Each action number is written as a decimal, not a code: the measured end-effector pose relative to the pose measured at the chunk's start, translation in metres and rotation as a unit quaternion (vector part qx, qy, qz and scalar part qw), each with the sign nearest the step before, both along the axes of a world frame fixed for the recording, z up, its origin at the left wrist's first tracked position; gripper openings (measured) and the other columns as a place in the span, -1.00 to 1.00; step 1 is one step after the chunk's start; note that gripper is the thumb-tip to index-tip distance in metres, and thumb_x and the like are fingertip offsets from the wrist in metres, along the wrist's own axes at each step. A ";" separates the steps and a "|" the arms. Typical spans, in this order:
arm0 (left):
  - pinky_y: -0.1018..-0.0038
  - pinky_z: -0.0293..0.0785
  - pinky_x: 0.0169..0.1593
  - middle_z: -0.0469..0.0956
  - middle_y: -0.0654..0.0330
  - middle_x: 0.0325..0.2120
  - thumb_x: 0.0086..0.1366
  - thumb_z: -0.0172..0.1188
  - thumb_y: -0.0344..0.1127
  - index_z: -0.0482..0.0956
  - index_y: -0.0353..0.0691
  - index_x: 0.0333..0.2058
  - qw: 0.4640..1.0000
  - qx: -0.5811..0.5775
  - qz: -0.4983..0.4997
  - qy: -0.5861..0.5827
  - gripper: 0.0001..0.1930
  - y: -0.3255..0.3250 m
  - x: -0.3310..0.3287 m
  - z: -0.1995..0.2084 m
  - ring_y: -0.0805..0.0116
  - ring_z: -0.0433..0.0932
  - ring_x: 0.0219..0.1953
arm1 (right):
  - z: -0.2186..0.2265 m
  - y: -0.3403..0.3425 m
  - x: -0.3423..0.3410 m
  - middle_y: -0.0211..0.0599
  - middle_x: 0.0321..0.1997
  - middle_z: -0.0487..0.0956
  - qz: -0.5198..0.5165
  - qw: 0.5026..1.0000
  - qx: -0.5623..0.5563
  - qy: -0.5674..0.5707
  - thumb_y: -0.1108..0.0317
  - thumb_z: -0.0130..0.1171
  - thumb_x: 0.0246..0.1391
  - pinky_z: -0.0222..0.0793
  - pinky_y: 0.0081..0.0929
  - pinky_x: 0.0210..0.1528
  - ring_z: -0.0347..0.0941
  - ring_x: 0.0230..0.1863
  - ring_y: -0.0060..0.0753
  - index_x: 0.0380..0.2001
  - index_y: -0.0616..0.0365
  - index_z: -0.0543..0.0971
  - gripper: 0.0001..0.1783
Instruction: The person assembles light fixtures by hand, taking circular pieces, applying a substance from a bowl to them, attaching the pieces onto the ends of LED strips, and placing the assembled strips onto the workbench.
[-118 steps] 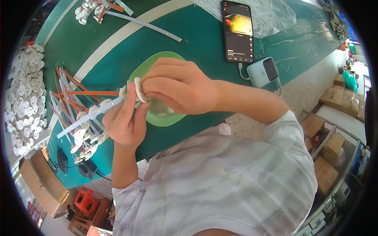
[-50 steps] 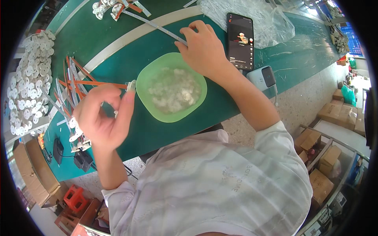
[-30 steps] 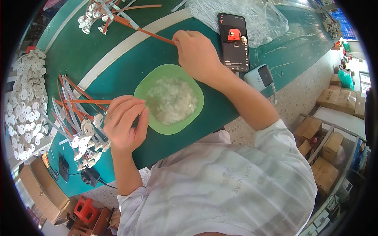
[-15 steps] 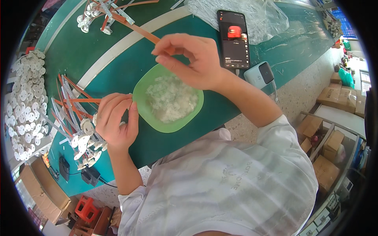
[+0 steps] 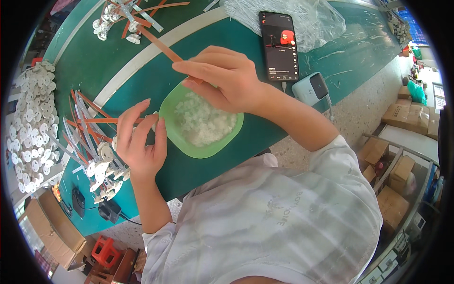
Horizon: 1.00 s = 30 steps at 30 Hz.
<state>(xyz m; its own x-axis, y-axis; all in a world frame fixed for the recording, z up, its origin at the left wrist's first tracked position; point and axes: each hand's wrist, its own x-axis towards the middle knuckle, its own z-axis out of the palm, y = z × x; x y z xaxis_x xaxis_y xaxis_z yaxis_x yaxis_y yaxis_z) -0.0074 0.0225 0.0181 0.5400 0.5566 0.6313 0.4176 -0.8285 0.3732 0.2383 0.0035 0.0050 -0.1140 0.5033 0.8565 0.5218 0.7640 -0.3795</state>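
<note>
My right hand [image 5: 224, 78] is closed round the near end of a flat orange-brown strip [image 5: 161, 43], above the far rim of a green bowl [image 5: 169, 124]. The strip slants up and left toward a cluster of strips with white round ends [image 5: 101, 26]. Translucent whitish pieces [image 5: 205, 120] fill much of the bowl. At the bowl's left rim, my left hand [image 5: 142, 137] pinches with thumb and a finger, its index finger raised; whatever lies between the tips is too small to name. Another orange strip [image 5: 106, 120] runs behind that hand.
A bundle of orange and grey strips with white discs [image 5: 97, 163] lies left on the green table [image 5: 189, 177]. Many white discs [image 5: 33, 128] are heaped beyond it. At the back right are a phone [image 5: 279, 59], a pale blue power bank [image 5: 309, 89] and clear plastic bags [image 5: 312, 23].
My right hand has moved slightly down and left, its fingers closing more over the strip, which has shifted down too. My left index finger has lifted away. The phone's picture differs.
</note>
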 end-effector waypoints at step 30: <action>0.61 0.34 -0.30 0.47 0.26 -0.38 0.26 0.29 -0.50 0.55 -0.33 -0.05 0.929 -0.310 0.090 -0.181 -0.72 0.003 -0.031 -0.004 0.49 0.43 -0.35 | -0.001 -0.017 -0.003 -0.19 -0.26 0.60 0.062 0.991 -0.048 0.112 0.49 0.53 -0.14 0.49 -0.44 -0.39 0.54 -0.37 -0.30 -0.25 0.22 0.58 -0.63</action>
